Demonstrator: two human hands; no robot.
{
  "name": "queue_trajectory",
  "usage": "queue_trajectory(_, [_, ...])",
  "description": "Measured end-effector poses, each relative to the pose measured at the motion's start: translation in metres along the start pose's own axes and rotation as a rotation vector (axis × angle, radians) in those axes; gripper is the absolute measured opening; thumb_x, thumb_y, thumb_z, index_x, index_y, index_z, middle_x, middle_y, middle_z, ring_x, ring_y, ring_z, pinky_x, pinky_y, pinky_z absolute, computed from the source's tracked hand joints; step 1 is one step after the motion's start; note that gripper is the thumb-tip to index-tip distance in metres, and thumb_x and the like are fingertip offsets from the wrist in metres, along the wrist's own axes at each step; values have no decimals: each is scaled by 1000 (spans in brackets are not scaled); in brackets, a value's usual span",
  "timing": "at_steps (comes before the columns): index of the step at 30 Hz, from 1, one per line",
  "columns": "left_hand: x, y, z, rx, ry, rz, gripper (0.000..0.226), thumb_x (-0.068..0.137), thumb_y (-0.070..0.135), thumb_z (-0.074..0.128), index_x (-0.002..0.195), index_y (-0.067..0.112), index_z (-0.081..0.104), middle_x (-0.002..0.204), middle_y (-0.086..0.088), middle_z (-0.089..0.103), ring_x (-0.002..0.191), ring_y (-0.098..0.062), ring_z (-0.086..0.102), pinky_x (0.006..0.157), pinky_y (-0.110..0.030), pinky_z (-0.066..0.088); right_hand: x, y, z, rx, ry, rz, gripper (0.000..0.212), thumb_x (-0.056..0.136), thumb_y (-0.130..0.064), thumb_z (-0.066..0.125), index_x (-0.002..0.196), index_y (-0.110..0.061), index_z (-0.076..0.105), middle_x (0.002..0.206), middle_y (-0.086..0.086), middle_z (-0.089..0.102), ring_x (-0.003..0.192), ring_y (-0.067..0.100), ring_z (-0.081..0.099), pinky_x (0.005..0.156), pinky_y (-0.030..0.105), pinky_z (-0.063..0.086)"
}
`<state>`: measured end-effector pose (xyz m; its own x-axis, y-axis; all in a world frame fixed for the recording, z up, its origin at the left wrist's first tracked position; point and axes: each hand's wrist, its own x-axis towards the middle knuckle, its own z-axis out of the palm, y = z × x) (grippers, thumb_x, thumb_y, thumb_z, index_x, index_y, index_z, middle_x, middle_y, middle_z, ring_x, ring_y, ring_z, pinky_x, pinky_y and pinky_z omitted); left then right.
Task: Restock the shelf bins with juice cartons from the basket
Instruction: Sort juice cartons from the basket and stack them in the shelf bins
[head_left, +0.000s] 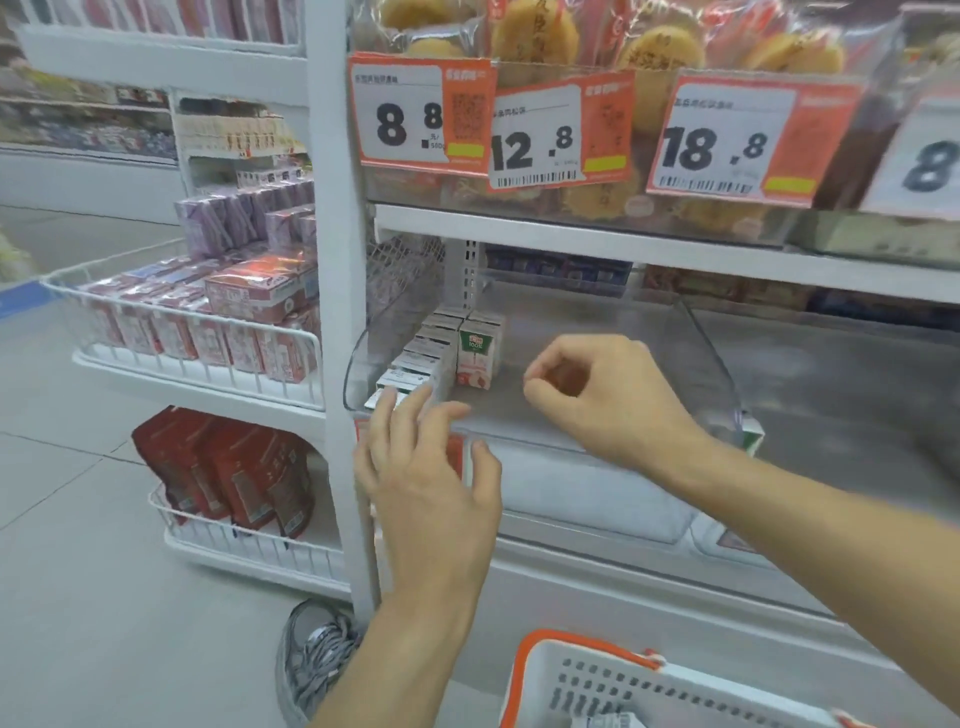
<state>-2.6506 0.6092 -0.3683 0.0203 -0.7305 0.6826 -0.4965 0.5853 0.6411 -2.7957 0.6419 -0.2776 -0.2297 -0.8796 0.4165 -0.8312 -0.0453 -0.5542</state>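
Observation:
A clear plastic shelf bin (711, 353) holds a row of white juice cartons (415, 364) along its left wall. One green-and-white carton (475, 353) stands upright beside the back of that row. My left hand (426, 483) is at the bin's front left corner, fingers spread and fairly straight, fingertips at the front carton of the row. My right hand (602, 395) hovers over the bare middle of the bin, fingers loosely curled, with nothing visible in it. The white basket with an orange rim (540, 670) sits at the bottom edge; its contents are mostly out of view.
A white upright post (332, 312) stands left of the bin. A wire rack holds pink cartons (208, 322) and red pouches (234, 478). Price tags (561, 135) hang from the shelf of packaged cakes above. A grey shoe (311, 660) rests on the floor.

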Motion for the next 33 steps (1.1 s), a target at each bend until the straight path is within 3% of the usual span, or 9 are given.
queue_trajectory(5, [-35, 58, 6, -219, -209, 146, 15, 82, 10, 62, 95, 16, 65, 97, 4, 62, 98, -16, 57, 87, -29, 44, -145, 33, -36, 119, -126, 152, 18, 81, -14, 74, 70, -28, 71, 63, -18, 67, 56, 6, 59, 55, 10, 41])
queue_trajectory(8, [-92, 82, 20, -229, -605, 180, 13, 85, 15, 62, 97, 17, 65, 94, 7, 62, 92, -11, 56, 85, -25, 44, -216, 82, -43, 139, -149, 339, 23, 81, -15, 76, 67, -32, 70, 67, -17, 70, 58, 7, 61, 57, 16, 45])
queue_trajectory(10, [-136, 86, 27, -175, -916, 165, 18, 88, 22, 63, 106, 20, 67, 103, 7, 63, 102, -10, 56, 93, -25, 43, -258, 112, -45, 170, -180, 446, 22, 81, -15, 76, 67, -31, 72, 69, -14, 71, 62, 9, 64, 62, 22, 50])
queue_trajectory(13, [-187, 74, 28, 10, -1315, 168, 32, 91, 28, 64, 122, 20, 63, 124, 1, 61, 120, -16, 51, 103, -29, 39, -314, 148, -45, 192, -283, 538, 21, 83, -14, 75, 70, -30, 72, 70, -14, 72, 66, 5, 66, 63, 17, 48])
queue_trajectory(16, [-224, 59, 18, 232, -1600, 130, 43, 91, 39, 65, 129, 20, 59, 130, 1, 57, 119, -16, 51, 101, -31, 41, -357, 176, -46, 190, -394, 598, 12, 86, -18, 73, 79, -27, 74, 72, -12, 70, 69, -3, 63, 65, 11, 46])
queue_trajectory(20, [-267, 47, 6, 273, -1664, -96, 37, 84, 32, 75, 118, 20, 65, 115, 5, 63, 101, -10, 58, 91, -28, 48, -397, 211, -42, 152, -631, 626, 1, 89, -23, 70, 90, -23, 70, 82, -10, 69, 74, 0, 63, 71, 22, 51])
queue_trajectory(24, [-311, 40, -7, 276, -1690, -228, 42, 78, 33, 80, 114, 20, 63, 110, 2, 65, 96, -14, 63, 89, -34, 51, -420, 228, -33, 89, -839, 634, 24, 89, -30, 71, 109, -18, 66, 97, -5, 66, 83, 11, 63, 83, 32, 54])
queue_trajectory(30, [-333, 33, -21, 403, -1686, -209, 43, 75, 37, 79, 108, 14, 67, 106, 0, 64, 101, -19, 61, 90, -36, 51, -426, 228, -6, 27, -945, 542, 51, 87, -32, 74, 132, -18, 53, 126, 3, 60, 84, 13, 54, 85, 32, 50])
queue_trajectory(33, [-331, 24, -18, 409, -1748, -169, 38, 77, 32, 79, 110, 17, 68, 112, 1, 66, 106, -17, 63, 93, -33, 50, -426, 225, 11, 9, -939, 530, 71, 84, -28, 78, 144, -18, 42, 140, 4, 49, 106, 18, 55, 92, 28, 44])
